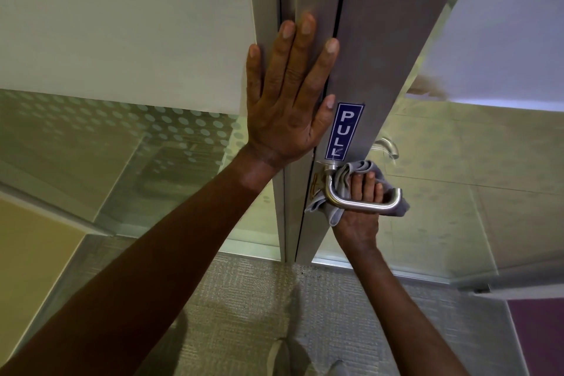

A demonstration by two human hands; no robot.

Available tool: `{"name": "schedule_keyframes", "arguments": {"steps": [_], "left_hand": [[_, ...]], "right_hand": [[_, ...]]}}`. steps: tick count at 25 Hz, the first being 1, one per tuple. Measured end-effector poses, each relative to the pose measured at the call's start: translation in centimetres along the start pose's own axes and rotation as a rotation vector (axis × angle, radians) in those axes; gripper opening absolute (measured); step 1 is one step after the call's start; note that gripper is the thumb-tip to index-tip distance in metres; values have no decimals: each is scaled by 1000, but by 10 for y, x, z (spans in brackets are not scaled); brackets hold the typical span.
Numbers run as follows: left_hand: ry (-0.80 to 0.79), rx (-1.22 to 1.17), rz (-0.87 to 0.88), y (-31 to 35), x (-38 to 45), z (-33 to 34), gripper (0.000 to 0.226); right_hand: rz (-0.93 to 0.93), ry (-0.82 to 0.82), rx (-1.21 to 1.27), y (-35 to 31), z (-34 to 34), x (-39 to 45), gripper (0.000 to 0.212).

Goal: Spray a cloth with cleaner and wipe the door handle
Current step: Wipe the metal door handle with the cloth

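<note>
A silver lever door handle [360, 203] sticks out from the grey metal door stile [381, 55], just below a blue PULL sticker [344, 131]. My right hand [360, 217] reaches up behind the handle and is closed on a bunched grey cloth [351, 174], pressing it against the handle's neck and bar. My left hand [287, 101] lies flat with fingers spread on the door frame above and to the left of the handle, holding nothing. No spray bottle is in view.
Frosted glass panels [122, 24] flank the door on the left; the door's own glass [488, 162] is on the right, with a second handle [387, 146] seen through it. Grey carpet [244, 314] lies below.
</note>
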State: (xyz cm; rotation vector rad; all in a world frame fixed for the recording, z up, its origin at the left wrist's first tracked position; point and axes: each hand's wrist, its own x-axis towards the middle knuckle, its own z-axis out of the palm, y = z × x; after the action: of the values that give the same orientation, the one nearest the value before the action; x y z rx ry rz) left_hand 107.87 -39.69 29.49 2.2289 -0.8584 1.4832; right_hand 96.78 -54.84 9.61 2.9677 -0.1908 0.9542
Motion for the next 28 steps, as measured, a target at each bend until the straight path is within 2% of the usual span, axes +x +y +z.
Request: {"name": "schedule_keyframes", "arguments": {"steps": [3,5,6,9,11,15,19,22,24,28], "left_hand": [[6,-14,-31,2,0,-1,64],[11,-2,-24,2,0,-1,61],[12,3,-12,1,0,-1,61],[17,15,39,-1,0,1,69],[17,13,48,1,0,1,72],[18,-4,2,1,1,-1,64],[36,-8,-13,2,3,-1,57],[52,-3,-16,1,3,-1,54],[57,2,-19,1,2,-1,53],[55,17,-29,1,2,0,54]], "right_hand": [[-5,-109,30,5,6,-13,122],[-82,-200,-22,9,13,-32,132],[-120,-238,-60,10,17,-42,129],[-152,-275,-94,10,23,-61,100],[-125,-323,-78,5,21,-60,96],[-45,-423,-48,-4,22,-64,104],[-66,-578,-23,4,27,-89,123],[-15,-599,62,-1,20,-91,134],[43,-555,118,-9,9,-71,136],[80,-344,135,-9,-2,-27,111]]}}
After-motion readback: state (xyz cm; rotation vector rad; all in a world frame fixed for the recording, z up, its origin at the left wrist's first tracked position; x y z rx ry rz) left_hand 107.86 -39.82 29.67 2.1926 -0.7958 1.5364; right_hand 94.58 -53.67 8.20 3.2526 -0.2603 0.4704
